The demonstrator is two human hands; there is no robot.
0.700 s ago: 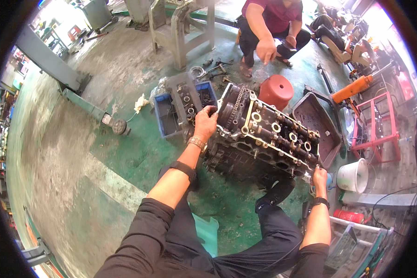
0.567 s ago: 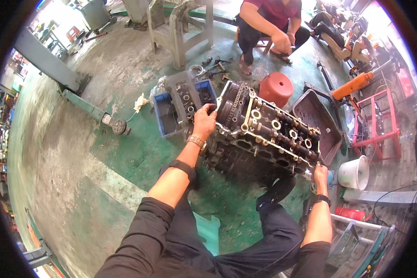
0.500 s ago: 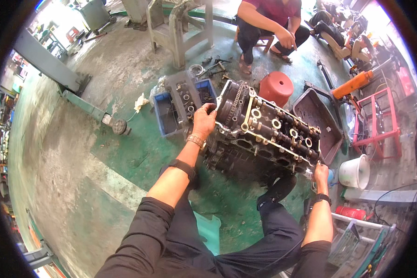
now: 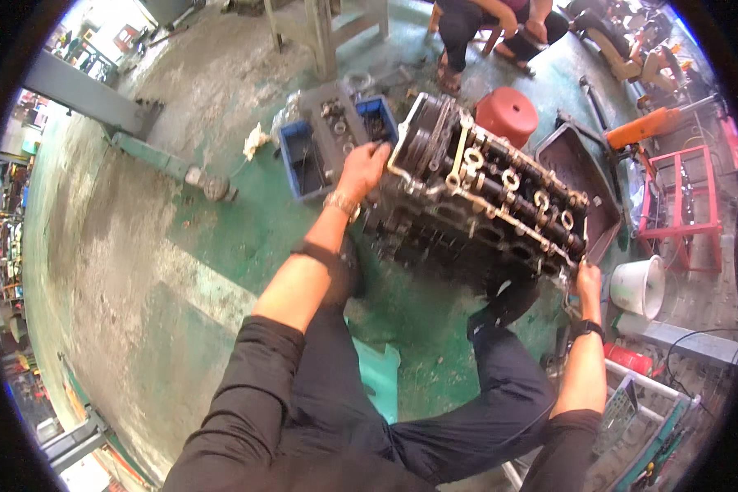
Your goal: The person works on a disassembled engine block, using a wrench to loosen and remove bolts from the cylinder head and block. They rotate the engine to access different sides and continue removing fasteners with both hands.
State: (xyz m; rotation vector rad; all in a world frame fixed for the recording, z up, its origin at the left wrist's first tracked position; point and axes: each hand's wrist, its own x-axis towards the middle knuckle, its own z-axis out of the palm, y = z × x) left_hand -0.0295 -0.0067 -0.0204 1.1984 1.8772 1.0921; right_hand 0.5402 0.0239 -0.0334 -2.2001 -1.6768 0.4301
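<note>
A dark engine (image 4: 467, 217) with its top uncovered is in front of my legs, showing camshafts, pale rings along the top and a timing chain at its left end. My left hand (image 4: 362, 174) is closed on the left end of the engine, its fingers curled at the upper edge. At the opposite end, low on the right corner, my right hand (image 4: 588, 287) grips the engine's edge. The fingertips of both hands are partly hidden. Beside my left hand, a grey valve cover (image 4: 334, 115) lies across a blue crate (image 4: 290, 164).
Beyond the engine sit an upturned red bucket (image 4: 506, 115) and a dark drip tray (image 4: 603, 180). A white bucket (image 4: 636, 287) and a red metal stand (image 4: 679, 197) are at the right. Another person (image 4: 500, 20) sits at the back. A green lift arm (image 4: 164, 161) crosses the left floor.
The whole view has shifted, so the engine and its surroundings sit higher and further right. Both my hands keep their places on the engine. The other person's hands have moved.
</note>
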